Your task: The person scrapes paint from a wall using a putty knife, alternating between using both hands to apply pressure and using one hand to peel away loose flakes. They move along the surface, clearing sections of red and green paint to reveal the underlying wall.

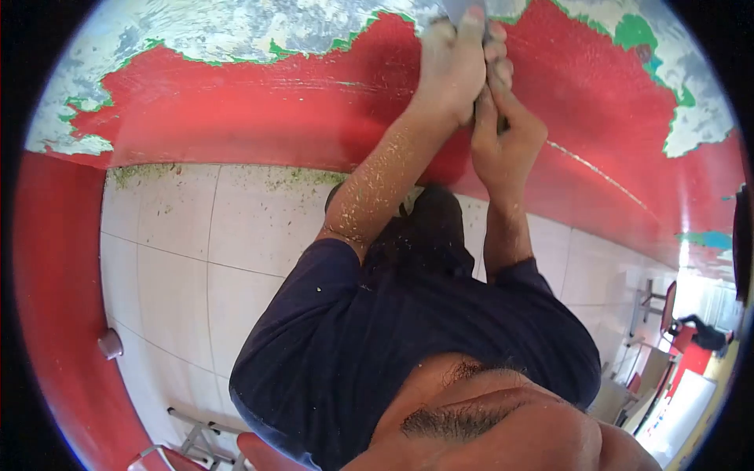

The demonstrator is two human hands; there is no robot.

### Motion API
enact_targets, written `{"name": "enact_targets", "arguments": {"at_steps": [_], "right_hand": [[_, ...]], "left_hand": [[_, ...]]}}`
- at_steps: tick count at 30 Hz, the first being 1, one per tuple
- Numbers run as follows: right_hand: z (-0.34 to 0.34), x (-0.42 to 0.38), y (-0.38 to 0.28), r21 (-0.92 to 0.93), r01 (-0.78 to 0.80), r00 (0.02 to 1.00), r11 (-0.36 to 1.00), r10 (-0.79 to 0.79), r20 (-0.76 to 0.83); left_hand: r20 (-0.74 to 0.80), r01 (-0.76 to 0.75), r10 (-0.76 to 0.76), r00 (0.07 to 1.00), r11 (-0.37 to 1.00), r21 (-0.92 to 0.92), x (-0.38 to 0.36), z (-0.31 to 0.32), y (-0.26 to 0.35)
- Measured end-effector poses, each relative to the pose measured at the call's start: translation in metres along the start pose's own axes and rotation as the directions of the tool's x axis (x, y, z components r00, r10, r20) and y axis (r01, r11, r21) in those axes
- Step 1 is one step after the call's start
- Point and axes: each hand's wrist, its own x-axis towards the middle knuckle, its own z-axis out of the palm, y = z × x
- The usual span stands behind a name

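Note:
A scraper-like tool with a grey blade (455, 9) is held in both of my hands against the painted wall at the top. My left hand (454, 74) is closed round its upper part, near the blade, slightly blurred. Below it and to the right, my right hand (509, 145) grips the lower part of the tool; the handle is mostly hidden between my hands. Red paint (314, 98) covers the lower wall. Above its jagged green edge lies a mottled grey-white patch (243, 27). Pale flakes stick to my left forearm.
Green flakes (302, 179) lie on the pale tiled floor (247, 235) along the wall. At left is a red wall (55, 298) with a small round fixture (110, 344). Chair parts (200, 432) show at lower left, with more furniture at right.

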Motion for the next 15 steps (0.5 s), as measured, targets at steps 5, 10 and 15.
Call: {"name": "enact_targets", "arguments": {"at_steps": [5, 10, 15], "right_hand": [[-0.002, 0.001, -0.002, 0.066, -0.044, 0.999, 0.997, 0.044, -0.001], [0.003, 0.021, -0.004, 0.009, 0.006, 1.0, 1.0, -0.006, 0.015], [0.004, -0.011, 0.011, 0.078, -0.007, 0.999, 0.997, 0.011, -0.051]], "left_hand": [[-0.094, 0.08, -0.074, 0.993, 0.995, 0.06, -0.008, 0.005, 0.008], [-0.04, -0.048, 0.058, 0.997, 0.974, 0.22, 0.0, 0.015, 0.024], [-0.059, -0.041, 0.058, 0.997, 0.966, 0.254, -0.006, 0.002, 0.003]]}}
